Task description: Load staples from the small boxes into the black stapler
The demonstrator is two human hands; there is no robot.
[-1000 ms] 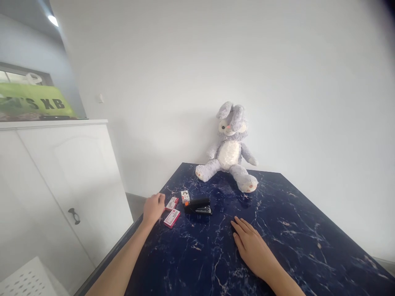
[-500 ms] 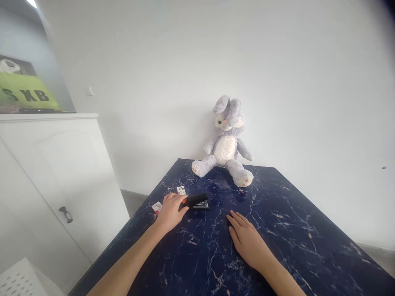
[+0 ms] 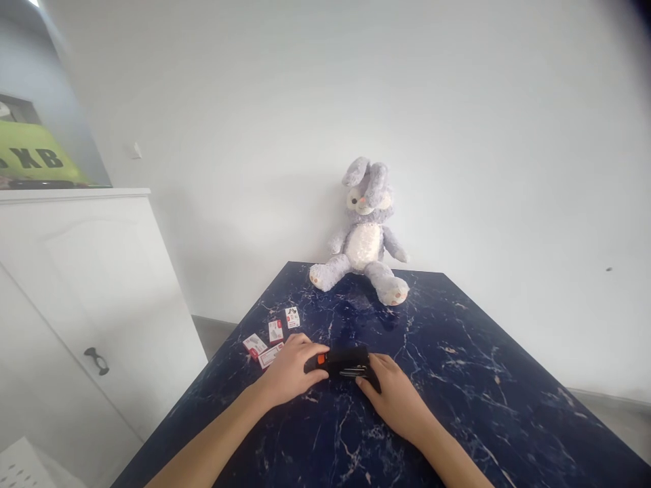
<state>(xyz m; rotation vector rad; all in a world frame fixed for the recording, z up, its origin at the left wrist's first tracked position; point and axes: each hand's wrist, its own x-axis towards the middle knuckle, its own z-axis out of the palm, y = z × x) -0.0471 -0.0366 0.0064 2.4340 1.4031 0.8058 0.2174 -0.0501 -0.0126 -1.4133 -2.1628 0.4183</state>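
Observation:
A black stapler [image 3: 348,358] with an orange patch lies sideways between my two hands, low over the dark table. My left hand [image 3: 291,368] grips its left end, thumb in front and fingers behind. At the right end, my right hand [image 3: 394,393] has its thumb and fingers around the stapler's tip. Several small red-and-white boxes sit just beyond and left of my left hand: one box [image 3: 275,331], another box [image 3: 254,346], a box [image 3: 292,317] with a dark picture, and one box [image 3: 270,355] partly behind the hand.
A grey plush rabbit [image 3: 365,247] sits at the far end of the blue marbled table [image 3: 458,379], against the white wall. To the left stands a white cabinet [image 3: 102,285] with a dark handle, a green bag [image 3: 35,154] on top. A white perforated box [image 3: 23,468] is at lower left.
My left hand has brought the stapler nearer and to the right, uncovering the small boxes. My right hand, earlier flat on the table, now holds the stapler's right end.

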